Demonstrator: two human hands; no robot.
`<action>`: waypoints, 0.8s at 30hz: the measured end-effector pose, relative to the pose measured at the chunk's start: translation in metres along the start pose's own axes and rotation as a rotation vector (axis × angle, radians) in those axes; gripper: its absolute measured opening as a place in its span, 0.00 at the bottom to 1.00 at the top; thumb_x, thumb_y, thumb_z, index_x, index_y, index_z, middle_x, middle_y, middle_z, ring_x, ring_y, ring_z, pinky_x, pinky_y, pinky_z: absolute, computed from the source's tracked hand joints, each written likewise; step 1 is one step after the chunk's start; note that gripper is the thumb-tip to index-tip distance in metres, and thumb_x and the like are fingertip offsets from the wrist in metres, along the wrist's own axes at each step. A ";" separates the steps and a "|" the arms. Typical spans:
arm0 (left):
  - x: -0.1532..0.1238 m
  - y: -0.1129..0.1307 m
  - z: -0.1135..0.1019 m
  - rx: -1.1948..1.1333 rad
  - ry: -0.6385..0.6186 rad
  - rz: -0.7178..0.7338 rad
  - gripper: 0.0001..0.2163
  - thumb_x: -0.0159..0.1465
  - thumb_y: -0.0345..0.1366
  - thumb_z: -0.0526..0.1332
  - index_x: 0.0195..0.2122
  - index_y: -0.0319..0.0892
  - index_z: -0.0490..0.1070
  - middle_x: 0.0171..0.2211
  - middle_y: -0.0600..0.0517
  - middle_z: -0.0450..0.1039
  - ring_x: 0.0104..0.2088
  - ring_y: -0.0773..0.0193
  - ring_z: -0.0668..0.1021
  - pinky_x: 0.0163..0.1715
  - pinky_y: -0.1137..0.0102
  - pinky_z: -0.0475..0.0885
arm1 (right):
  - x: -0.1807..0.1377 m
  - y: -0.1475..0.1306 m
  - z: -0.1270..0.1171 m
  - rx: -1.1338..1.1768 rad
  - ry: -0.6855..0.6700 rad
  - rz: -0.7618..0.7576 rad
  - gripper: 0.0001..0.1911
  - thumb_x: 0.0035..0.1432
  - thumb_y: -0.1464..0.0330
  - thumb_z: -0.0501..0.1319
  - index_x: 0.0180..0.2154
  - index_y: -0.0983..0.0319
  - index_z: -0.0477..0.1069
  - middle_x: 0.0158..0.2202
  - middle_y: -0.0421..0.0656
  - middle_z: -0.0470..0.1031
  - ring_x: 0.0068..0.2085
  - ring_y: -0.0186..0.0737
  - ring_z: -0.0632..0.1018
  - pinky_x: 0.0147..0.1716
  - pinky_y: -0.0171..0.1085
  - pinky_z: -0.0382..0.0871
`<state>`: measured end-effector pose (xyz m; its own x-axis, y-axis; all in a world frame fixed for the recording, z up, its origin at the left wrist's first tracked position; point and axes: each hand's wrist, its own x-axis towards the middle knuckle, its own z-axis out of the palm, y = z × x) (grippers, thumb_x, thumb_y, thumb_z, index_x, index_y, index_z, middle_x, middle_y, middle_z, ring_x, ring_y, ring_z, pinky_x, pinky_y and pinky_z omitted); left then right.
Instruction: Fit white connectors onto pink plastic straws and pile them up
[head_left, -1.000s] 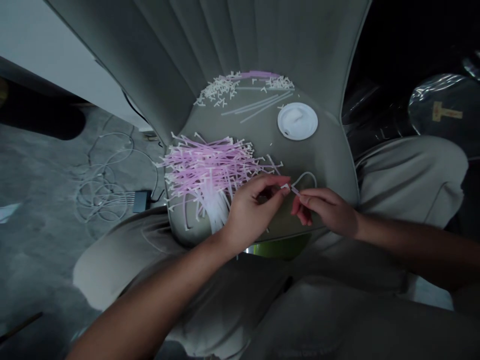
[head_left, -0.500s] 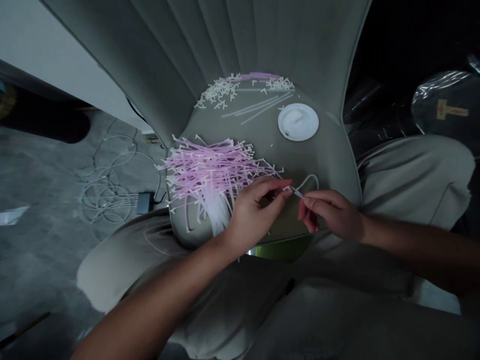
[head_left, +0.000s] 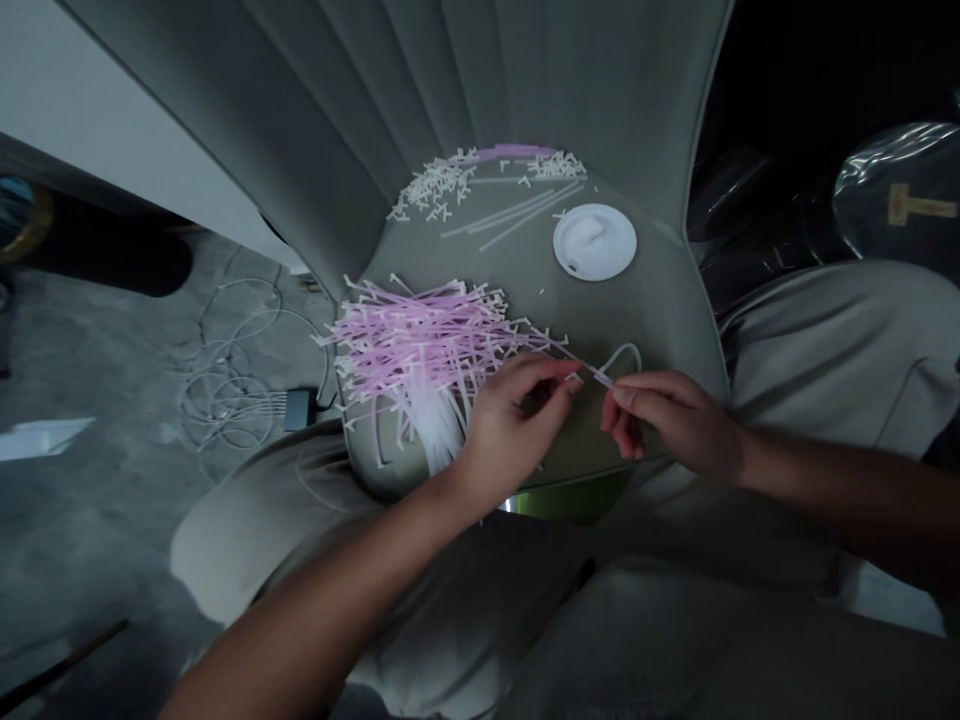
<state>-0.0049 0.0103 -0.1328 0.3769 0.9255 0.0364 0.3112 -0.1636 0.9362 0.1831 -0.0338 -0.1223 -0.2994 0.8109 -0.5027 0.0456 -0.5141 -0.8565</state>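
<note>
Right hand (head_left: 671, 415) has edged rightward, clamping a lilac tube (head_left: 603, 379) slanting down toward it; left hand (head_left: 517, 415) pinches white piece (head_left: 574, 377)

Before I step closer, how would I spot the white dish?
Find the padded chair, then the pink pile on its seat. The white dish lies beyond it to the right: the only broad, round thing near pale tubes and small pieces.
</note>
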 end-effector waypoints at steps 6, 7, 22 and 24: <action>0.000 0.001 -0.001 -0.048 0.021 -0.083 0.07 0.62 0.33 0.63 0.41 0.43 0.77 0.36 0.51 0.76 0.34 0.70 0.76 0.34 0.74 0.71 | 0.004 0.003 -0.001 -0.030 0.063 -0.082 0.14 0.64 0.62 0.54 0.32 0.63 0.72 0.25 0.38 0.73 0.24 0.28 0.72 0.23 0.29 0.65; 0.000 0.001 0.000 -0.070 0.023 -0.108 0.07 0.62 0.34 0.63 0.41 0.43 0.77 0.36 0.51 0.76 0.35 0.69 0.76 0.34 0.74 0.71 | 0.005 0.004 -0.001 -0.057 0.089 -0.106 0.13 0.64 0.62 0.55 0.33 0.63 0.73 0.27 0.38 0.74 0.25 0.27 0.71 0.24 0.29 0.65; -0.007 0.003 0.005 -0.236 0.013 -0.236 0.05 0.58 0.35 0.67 0.36 0.44 0.78 0.35 0.53 0.79 0.35 0.69 0.78 0.35 0.73 0.74 | 0.009 0.001 0.000 -0.122 0.294 -0.156 0.11 0.60 0.61 0.61 0.34 0.62 0.73 0.25 0.37 0.72 0.23 0.27 0.69 0.24 0.30 0.64; -0.006 0.004 0.005 -0.234 0.024 -0.222 0.04 0.58 0.34 0.67 0.35 0.44 0.78 0.35 0.53 0.78 0.36 0.69 0.78 0.36 0.73 0.74 | 0.009 0.000 -0.001 -0.131 0.291 -0.137 0.10 0.60 0.61 0.61 0.35 0.62 0.74 0.25 0.37 0.72 0.24 0.28 0.69 0.24 0.30 0.64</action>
<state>-0.0015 0.0025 -0.1311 0.3010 0.9379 -0.1723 0.1739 0.1237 0.9770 0.1816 -0.0268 -0.1272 -0.0279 0.9252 -0.3784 0.1518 -0.3702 -0.9164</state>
